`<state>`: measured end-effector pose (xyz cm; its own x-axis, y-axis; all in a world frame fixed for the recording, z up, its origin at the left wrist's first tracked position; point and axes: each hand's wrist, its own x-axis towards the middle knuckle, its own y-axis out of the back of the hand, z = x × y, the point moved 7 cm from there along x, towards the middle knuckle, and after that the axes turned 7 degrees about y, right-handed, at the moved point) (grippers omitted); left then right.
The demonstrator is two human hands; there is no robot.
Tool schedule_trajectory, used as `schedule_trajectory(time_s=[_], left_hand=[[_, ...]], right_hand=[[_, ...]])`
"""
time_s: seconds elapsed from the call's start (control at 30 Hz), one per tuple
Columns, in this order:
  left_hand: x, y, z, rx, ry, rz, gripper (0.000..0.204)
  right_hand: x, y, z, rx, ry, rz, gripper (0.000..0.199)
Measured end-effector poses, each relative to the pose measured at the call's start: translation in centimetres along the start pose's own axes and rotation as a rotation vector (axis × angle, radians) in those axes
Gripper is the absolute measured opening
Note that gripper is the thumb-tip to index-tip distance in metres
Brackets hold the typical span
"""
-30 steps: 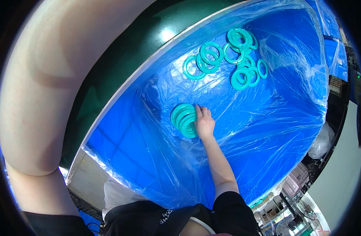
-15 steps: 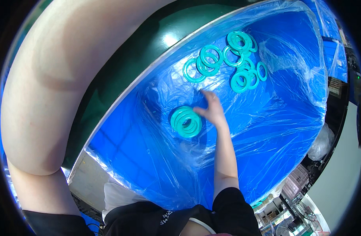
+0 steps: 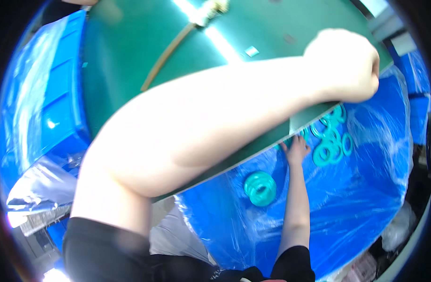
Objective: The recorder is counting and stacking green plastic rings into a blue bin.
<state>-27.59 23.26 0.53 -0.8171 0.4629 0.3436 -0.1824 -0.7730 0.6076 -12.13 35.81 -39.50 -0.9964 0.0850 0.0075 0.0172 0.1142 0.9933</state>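
My left arm crosses the view, and my left hand is curled into a fist over the edge of the green tabletop, its palm side hidden. Lower down, my right hand reaches into a blue bin lined with clear plastic film. Its thumb and fingers are apart, touching or just over teal rings beside the table edge, which partly hides them. To its right lies a loose cluster of flat teal rings. A small pile of overlapping teal rings rests on the film to its left.
On the green tabletop lies a brown stick-like handle with a pale, blurred end, near a small light-coloured scrap. Another blue bin with film stands at the left. Crumpled clear plastic sits at the lower right.
The view has shifted, showing more of the tabletop and my left fist. My right hand has moved from beside the small ring pile toward the rings at the bin's far side.
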Motion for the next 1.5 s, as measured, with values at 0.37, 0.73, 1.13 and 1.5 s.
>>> schedule_trajectory(time_s=[0.37, 0.73, 1.13, 1.5], left_hand=[[0.6, -0.8, -0.2, -0.019, 0.044, -0.099, 0.021], [-0.7, -0.9, 0.8, -0.171, 0.117, -0.154, 0.021], [-1.1, -0.8, 1.5, -0.083, 0.059, -0.172, 0.022], [-1.7, 0.7, 1.8, -0.086, 0.001, -0.220, 0.024]], right_hand=[[-1.3, -1.4, -2.6, 0.229, -0.013, -0.056, 0.052], [-3.8, -0.6, -1.2, 0.206, -0.149, -0.303, 0.043], [-7.2, 2.2, 13.7, -0.110, -0.436, 0.268, 0.035], [-13.9, 4.0, 12.7, 0.883, -0.780, 0.336, 0.027]])
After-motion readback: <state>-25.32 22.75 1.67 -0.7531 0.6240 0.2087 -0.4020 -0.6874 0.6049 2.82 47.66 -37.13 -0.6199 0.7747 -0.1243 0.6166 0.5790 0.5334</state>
